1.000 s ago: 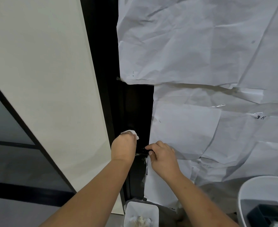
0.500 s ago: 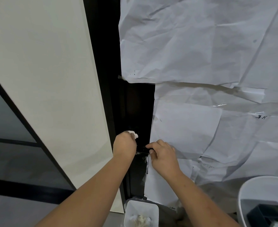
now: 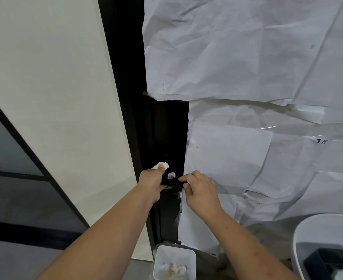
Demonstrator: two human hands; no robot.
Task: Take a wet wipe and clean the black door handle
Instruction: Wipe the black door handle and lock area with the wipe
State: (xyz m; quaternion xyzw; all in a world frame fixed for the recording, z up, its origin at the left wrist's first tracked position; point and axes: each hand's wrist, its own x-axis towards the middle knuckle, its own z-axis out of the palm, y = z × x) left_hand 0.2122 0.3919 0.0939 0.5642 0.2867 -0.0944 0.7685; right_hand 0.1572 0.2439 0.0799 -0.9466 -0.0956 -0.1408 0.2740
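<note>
We've got the left hand (image 3: 151,181) bunching the white wipe (image 3: 162,165) on the glossy black handle (image 3: 171,181); right hand (image 3: 200,188) pinches its right end. Near bin (image 3: 173,259) below holds crumpled wipes.

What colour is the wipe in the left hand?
White; the wet wipe bunched in the left hand shows best in the head view.
</note>
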